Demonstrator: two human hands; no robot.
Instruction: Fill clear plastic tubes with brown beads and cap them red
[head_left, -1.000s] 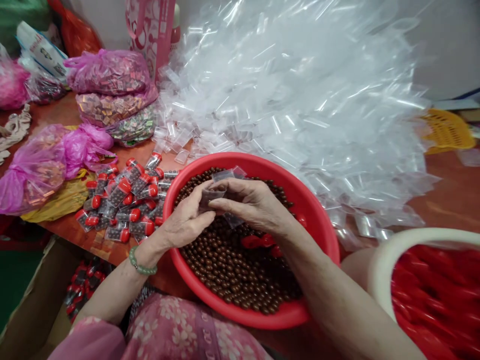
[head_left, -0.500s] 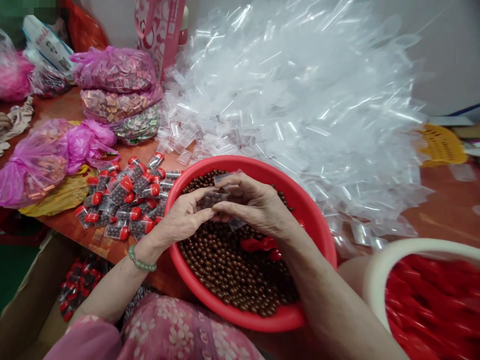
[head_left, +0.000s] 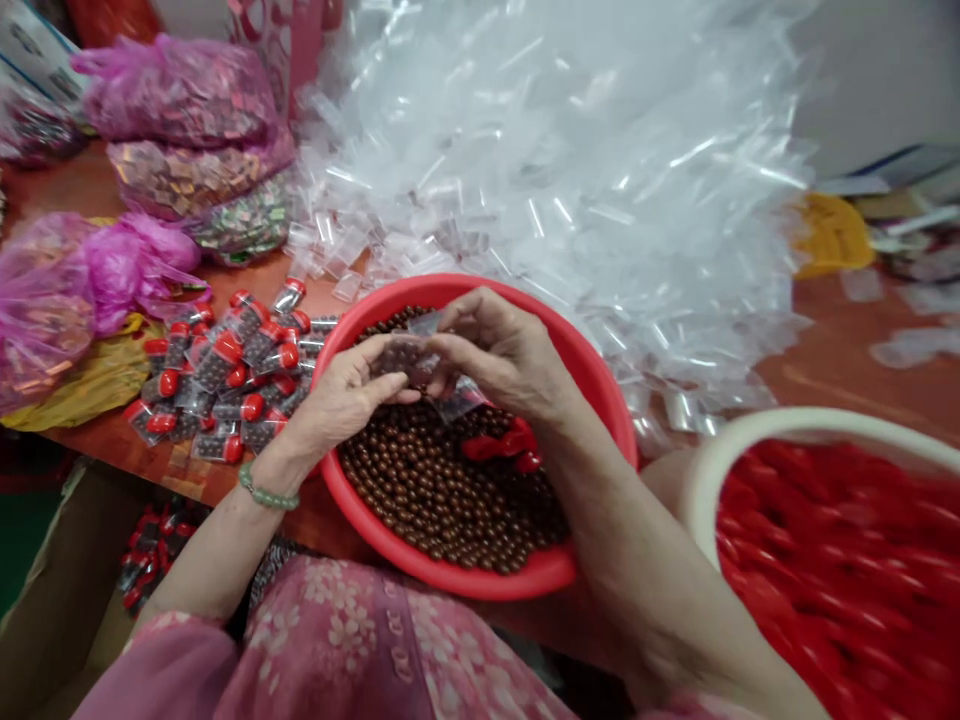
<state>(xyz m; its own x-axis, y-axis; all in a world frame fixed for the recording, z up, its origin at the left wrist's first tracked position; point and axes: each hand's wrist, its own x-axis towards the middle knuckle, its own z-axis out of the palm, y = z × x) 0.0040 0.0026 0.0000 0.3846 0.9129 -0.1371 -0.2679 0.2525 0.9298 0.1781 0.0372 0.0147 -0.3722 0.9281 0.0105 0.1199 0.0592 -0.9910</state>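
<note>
My left hand [head_left: 349, 390] is closed around a small clear plastic tube [head_left: 397, 360] filled with dark brown balls. At the tube's right end is my right hand [head_left: 499, 350], its thumb and curled fingers closed on it. Another clear plastic piece [head_left: 459, 400] shows beneath the right fingers; whether they grip it I cannot tell. Both hands are above a red basin [head_left: 442, 580] of shiny brown balls [head_left: 442, 490]. Several red caps [head_left: 506, 445] lie on the balls beside my right wrist.
Red-capped filled tubes [head_left: 225, 370] are heaped left of the basin. Behind it rises a big pile of clear empty tubes [head_left: 555, 180]. A white bucket [head_left: 705, 480] of red caps stands at right. Pink bags [head_left: 180, 100] sit at back left; a cardboard box [head_left: 52, 560] is below.
The whole view has shifted, so things appear further up and left. My hands stay together over the basin, with the tube still held and the right fingers raised slightly more.
</note>
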